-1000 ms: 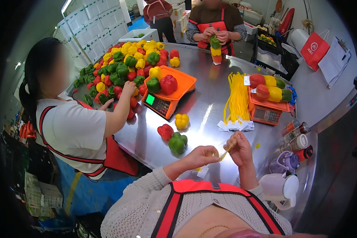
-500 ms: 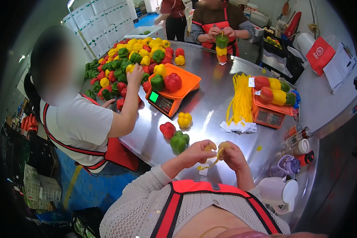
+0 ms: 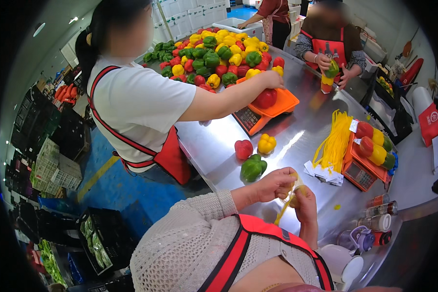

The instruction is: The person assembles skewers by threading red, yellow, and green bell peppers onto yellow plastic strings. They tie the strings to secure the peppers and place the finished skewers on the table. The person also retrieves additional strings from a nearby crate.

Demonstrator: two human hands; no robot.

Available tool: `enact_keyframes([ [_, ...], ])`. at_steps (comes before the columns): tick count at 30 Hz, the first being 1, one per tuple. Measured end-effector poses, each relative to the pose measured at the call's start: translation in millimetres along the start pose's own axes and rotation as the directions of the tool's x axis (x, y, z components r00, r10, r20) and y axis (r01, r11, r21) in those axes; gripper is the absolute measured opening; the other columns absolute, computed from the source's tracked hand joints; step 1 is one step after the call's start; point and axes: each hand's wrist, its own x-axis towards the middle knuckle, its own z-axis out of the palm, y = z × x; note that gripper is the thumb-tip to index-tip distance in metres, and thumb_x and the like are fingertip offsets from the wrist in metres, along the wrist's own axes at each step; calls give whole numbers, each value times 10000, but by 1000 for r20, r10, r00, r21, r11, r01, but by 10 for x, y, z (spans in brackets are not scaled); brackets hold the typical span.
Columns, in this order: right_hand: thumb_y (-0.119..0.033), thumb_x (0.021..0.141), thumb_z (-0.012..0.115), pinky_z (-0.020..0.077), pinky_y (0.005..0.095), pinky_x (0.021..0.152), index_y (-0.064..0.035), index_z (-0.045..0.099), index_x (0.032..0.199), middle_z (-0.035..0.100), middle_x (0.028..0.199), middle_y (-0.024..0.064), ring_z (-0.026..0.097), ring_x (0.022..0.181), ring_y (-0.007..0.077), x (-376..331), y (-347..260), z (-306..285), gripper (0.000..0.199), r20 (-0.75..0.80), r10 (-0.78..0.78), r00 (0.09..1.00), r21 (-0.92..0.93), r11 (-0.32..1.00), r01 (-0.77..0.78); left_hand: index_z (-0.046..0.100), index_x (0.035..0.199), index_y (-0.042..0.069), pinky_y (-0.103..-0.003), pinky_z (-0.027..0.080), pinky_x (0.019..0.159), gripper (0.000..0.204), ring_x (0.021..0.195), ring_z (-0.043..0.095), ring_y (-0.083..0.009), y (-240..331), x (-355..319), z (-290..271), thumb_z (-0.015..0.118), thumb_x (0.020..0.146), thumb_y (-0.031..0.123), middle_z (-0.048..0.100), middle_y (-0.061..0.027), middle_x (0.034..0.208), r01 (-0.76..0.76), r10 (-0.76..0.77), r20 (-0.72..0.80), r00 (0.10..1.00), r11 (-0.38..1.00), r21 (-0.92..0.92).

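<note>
My left hand [image 3: 276, 185] and my right hand [image 3: 304, 203] are close together above the near edge of the steel table. Between them, pinched fingers stretch the mouth of a yellow net bag [image 3: 283, 211], its narrow tail hanging down. Just beyond my left hand sit a green bell pepper [image 3: 253, 168], a red bell pepper [image 3: 243, 149] and a yellow bell pepper [image 3: 266, 144]. To the right lies a bundle of yellow net bags [image 3: 335, 138] with white tags.
A co-worker's arm [image 3: 224, 102] reaches over an orange scale [image 3: 286, 101] beside a pepper heap [image 3: 219, 53]. Another person [image 3: 333, 44] holds a netted pepper stack [image 3: 328, 78]. Packed peppers [image 3: 374, 151] lie on a second scale [image 3: 359, 174]. Bottles and a pitcher [image 3: 343, 263] stand right.
The view has swung left, shifting the table rightward. The co-worker's hand has moved from the pepper heap to the scale. My hands still hold the net bag, now drawn out between them.
</note>
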Motion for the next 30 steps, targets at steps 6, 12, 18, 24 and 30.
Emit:
enact_keyframes([
  [6, -192, 991, 527, 419, 286, 642, -104, 499, 891, 478, 755, -4, 473, 695, 116, 5, -141, 20, 136, 26, -131, 991, 500, 860, 101, 615, 1087, 86, -210, 328, 480, 267, 580, 444, -47, -82, -116, 59, 702, 879, 229, 549, 17, 730, 237, 26, -316, 948, 603, 762],
  [12, -177, 933, 589, 264, 198, 426, -133, 517, 890, 377, 668, -68, 341, 517, 56, -99, -234, 91, 95, 71, 62, 996, 476, 875, -89, 613, 978, 65, -242, 400, 577, 150, 598, 515, -85, 26, -5, -81, 564, 971, 207, 589, 4, 724, -12, 188, -345, 920, 892, 452],
  [18, -119, 932, 595, 389, 218, 536, -77, 585, 1028, 566, 810, -19, 500, 627, 71, 45, 157, -167, 105, 25, -11, 1000, 97, 995, 8, 533, 1008, 92, -216, 254, 447, 73, 500, 337, -42, 156, -11, 20, 560, 971, 150, 405, 55, 641, -30, 35, -115, 993, 999, 45],
  [24, -185, 973, 529, 466, 279, 660, -97, 545, 1065, 565, 821, 0, 543, 723, 111, 6, -170, -32, 128, -3, -15, 1000, 605, 796, 14, 635, 1051, 52, -219, 307, 452, 236, 525, 410, -47, 77, -64, 30, 706, 878, 197, 528, 33, 692, 308, -86, -325, 942, 612, 728],
  [30, -175, 933, 619, 286, 237, 426, -102, 556, 1044, 439, 663, -40, 347, 468, 59, -26, -222, 106, 147, 37, 155, 987, 262, 952, -160, 615, 998, 60, -250, 475, 648, 109, 675, 563, -104, 84, 38, -123, 574, 956, 152, 594, -7, 769, -79, 222, -341, 913, 918, 388],
])
